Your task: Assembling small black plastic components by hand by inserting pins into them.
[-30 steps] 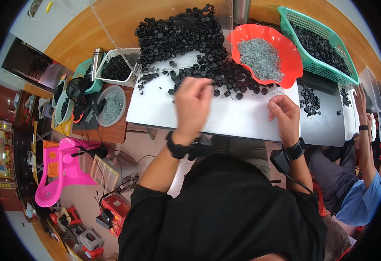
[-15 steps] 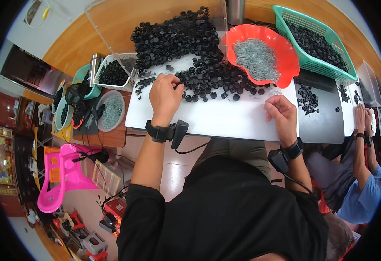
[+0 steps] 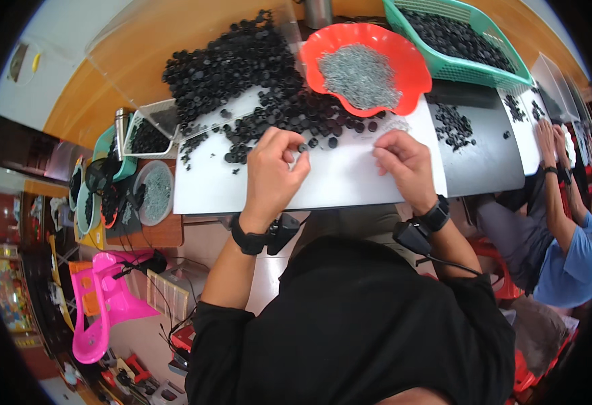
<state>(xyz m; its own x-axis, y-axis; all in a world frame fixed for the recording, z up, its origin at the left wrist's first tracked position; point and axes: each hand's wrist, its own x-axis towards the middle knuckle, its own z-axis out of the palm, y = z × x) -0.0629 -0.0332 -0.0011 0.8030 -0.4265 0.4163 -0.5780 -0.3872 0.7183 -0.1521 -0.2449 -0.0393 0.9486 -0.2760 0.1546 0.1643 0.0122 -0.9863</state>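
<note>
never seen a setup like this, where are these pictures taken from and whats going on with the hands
No machine here: a person works bare-handed, and every picture comes from a fisheye camera on their head, looking down, so straight edges bend. On the white tabletop lie many black caps, with a wavy red bowl of thin silvery pieces toward the far right. The left hand pinches one small black piece; the right hand is curled over the tabletop's right side, and whether it holds anything is unclear.
</note>
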